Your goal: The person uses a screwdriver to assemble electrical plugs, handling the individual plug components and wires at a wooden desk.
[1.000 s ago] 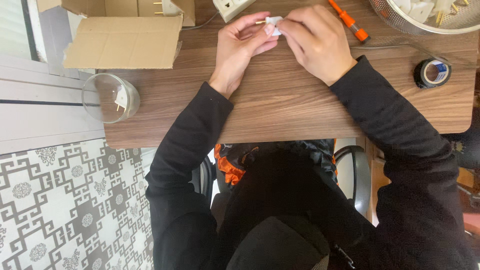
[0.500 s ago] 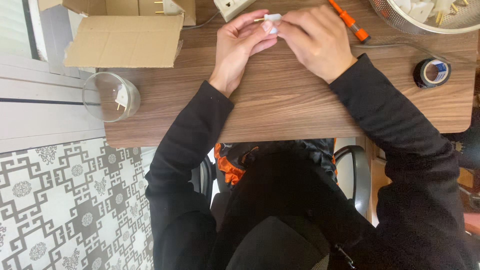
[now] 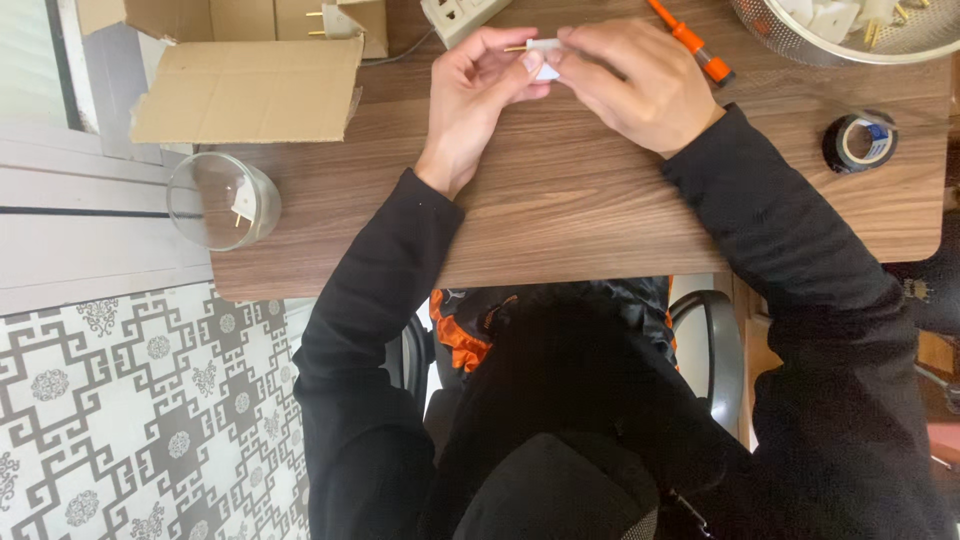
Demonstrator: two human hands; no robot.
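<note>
1. A big wooden table [image 3: 560, 215] fills the far half of the view, and a person in black sleeves sits at its near edge.
2. A brown cardboard box [image 3: 245, 85] lies on the far left of the table with its flap open.
3. A silver metal bowl [image 3: 800, 45] sits at the far right corner with small white parts inside.
4. The right hand [image 3: 640, 85] and the left hand [image 3: 475, 95] meet at the far middle of the table, fingertips pinched tight together on one small white plug piece [image 3: 545, 58].
5. A thin brass pin sticks out of the piece to the left.
6. A clear glass jar [image 3: 222, 200] lies on the left edge, well apart from the hands.
7. A black tape roll [image 3: 858, 143] rests on the right.
8. An orange screwdriver [image 3: 690, 42] lies just beside the right hand, on its far side.
</note>
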